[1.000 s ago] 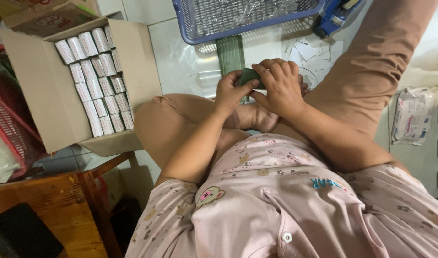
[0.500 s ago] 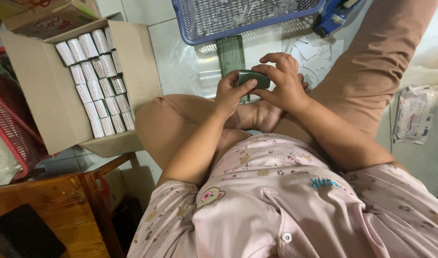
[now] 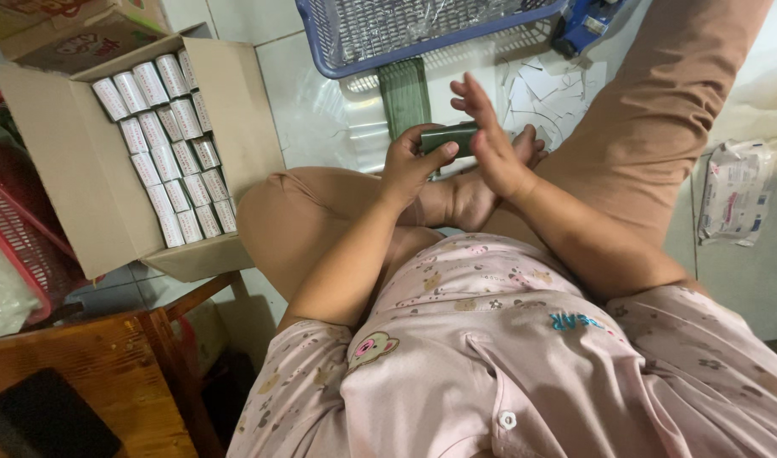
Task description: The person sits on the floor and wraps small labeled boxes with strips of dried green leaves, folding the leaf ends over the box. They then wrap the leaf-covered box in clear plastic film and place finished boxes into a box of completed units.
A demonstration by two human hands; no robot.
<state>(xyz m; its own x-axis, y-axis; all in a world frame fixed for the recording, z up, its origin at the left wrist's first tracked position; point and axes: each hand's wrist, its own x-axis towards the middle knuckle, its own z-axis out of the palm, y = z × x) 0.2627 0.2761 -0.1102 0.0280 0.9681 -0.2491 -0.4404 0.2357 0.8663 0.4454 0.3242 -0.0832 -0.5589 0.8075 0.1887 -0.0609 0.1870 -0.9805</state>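
Note:
My left hand (image 3: 412, 164) grips a small dark green box (image 3: 448, 138) by its left end, above my crossed legs. The palm of my right hand (image 3: 487, 140) presses against the box's right end, and its fingers are spread and raised. A flat stack of green folded cartons (image 3: 403, 95) lies on the tiled floor just beyond my hands.
An open cardboard box (image 3: 75, 178) filled with rows of small white boxes (image 3: 164, 144) stands at the left. A blue plastic basket (image 3: 388, 38) sits at the top. Paper scraps (image 3: 549, 89) lie near my right leg. A wooden stool (image 3: 91, 382) is at lower left, a red basket (image 3: 11, 220) at far left, a plastic packet (image 3: 736, 199) at right.
My hands have risen a little with the green box. The right hand's fingers have come off the box and spread, leaving only the palm against its end.

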